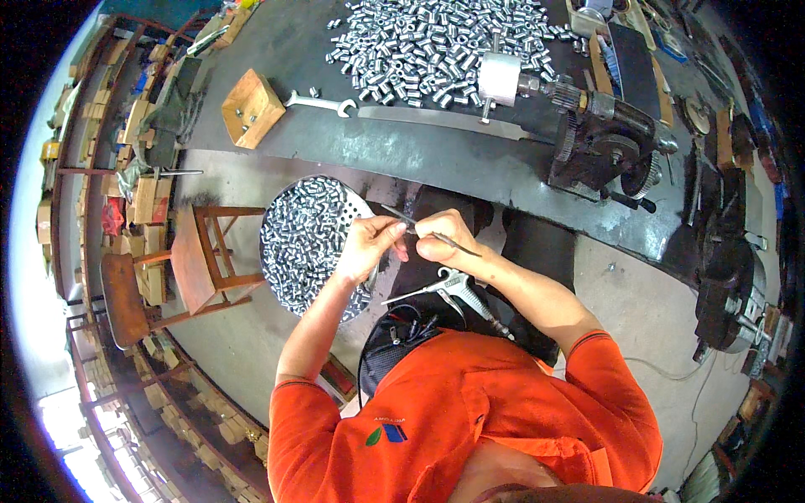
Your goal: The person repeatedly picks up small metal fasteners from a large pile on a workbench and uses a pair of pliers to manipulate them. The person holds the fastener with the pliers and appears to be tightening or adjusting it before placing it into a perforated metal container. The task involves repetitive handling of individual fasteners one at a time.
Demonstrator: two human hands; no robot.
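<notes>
Left hand fingers pinch a small metal sleeve; right hand fingers grip a thin rod poking it.

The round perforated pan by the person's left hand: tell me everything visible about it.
The round perforated pan looks like pale metal, its bare rim dotted with small holes. It is heaped almost full with short, shiny metal sleeves. It sits level below the dark workbench, right of a wooden stool. The left hand hovers over its right edge, hiding part of it; whether they touch cannot be told.
</notes>
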